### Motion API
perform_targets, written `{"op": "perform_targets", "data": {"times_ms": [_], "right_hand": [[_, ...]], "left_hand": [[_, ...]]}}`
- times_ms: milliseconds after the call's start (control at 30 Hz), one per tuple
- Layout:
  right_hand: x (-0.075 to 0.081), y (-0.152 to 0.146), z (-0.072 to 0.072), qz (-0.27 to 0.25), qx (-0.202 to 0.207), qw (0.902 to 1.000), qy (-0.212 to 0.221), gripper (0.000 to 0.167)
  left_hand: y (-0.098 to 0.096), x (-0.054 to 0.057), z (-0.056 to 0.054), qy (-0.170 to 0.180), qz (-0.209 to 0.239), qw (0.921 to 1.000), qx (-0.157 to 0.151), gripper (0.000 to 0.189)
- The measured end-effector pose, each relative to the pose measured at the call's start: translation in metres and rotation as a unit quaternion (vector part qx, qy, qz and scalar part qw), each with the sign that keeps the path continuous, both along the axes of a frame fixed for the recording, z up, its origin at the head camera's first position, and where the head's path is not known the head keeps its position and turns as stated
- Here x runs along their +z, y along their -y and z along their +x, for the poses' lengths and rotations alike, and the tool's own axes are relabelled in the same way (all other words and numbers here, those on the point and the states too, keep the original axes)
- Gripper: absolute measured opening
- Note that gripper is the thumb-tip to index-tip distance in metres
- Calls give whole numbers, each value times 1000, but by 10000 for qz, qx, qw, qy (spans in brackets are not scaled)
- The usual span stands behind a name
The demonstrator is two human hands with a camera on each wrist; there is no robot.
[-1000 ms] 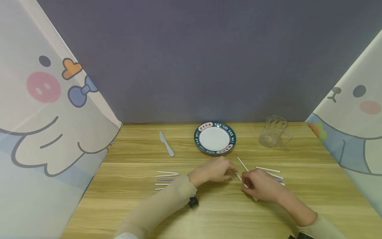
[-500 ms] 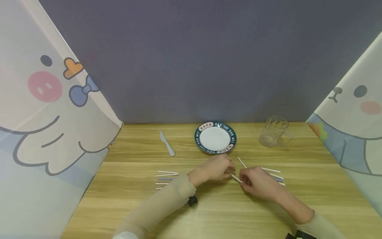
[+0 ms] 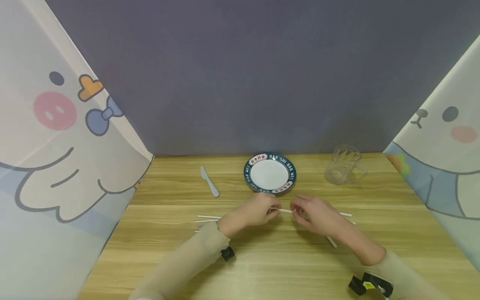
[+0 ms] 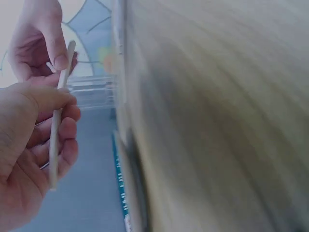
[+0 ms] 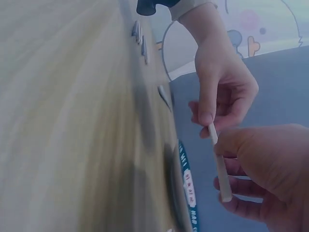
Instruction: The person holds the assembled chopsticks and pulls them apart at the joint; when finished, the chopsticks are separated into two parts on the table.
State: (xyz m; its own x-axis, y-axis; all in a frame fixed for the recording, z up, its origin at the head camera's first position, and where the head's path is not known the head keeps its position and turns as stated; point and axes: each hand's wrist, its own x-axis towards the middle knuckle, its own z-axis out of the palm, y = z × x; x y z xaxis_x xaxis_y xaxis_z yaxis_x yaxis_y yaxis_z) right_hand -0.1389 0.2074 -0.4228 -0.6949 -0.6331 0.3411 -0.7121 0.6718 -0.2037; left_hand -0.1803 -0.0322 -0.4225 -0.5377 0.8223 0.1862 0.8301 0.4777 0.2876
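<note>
Both hands hold a thin white stick (image 3: pixel 286 211) between them, just in front of the plate's rim. My left hand (image 3: pixel 256 209) pinches it between thumb and fingers at its left part. On the right part, my right hand (image 3: pixel 318 214) pinches it the same way. In the left wrist view the stick (image 4: pixel 55 145) runs past the near thumb toward the other hand. The right wrist view shows the stick (image 5: pixel 222 176) raised off the table. Another white stick (image 3: pixel 331 241) lies on the table, partly hidden by the right hand.
A plate (image 3: pixel 288 187) with a dark green rim stands behind the hands. To its right is a clear glass mug (image 3: pixel 339 168); to its left lies a light-coloured knife (image 3: pixel 209 181). Several sticks (image 3: pixel 208 216) lie by the left forearm, more sticks (image 3: pixel 345 214) beyond the right hand.
The hands have moved left and toward the plate, lifting the white stick from the table. It has turned from slanting to nearly level across the head view.
</note>
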Motion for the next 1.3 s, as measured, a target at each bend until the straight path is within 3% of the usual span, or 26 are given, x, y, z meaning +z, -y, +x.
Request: {"op": "perform_targets", "data": {"times_ms": [300, 467, 667, 967, 1133, 1300], "right_hand": [[17, 18, -8, -230, 392, 9984, 342, 17], [24, 22, -10, -154, 513, 9983, 214, 17], [30, 21, -11, 95, 567, 9982, 177, 21], [35, 20, -12, 301, 670, 9969, 270, 20], [36, 20, -12, 297, 683, 9968, 287, 20], [38, 20, -11, 281, 657, 9967, 375, 20]], "left_hand": [[13, 15, 4, -101, 278, 9996, -15, 15], [15, 20, 6, -400, 423, 9982, -122, 24], [20, 28, 9, -406, 427, 9981, -184, 22], [25, 31, 8, -332, 603, 9967, -431, 18], [25, 34, 11, -218, 627, 9972, -343, 19], [24, 33, 13, -329, 659, 9970, -253, 19]]}}
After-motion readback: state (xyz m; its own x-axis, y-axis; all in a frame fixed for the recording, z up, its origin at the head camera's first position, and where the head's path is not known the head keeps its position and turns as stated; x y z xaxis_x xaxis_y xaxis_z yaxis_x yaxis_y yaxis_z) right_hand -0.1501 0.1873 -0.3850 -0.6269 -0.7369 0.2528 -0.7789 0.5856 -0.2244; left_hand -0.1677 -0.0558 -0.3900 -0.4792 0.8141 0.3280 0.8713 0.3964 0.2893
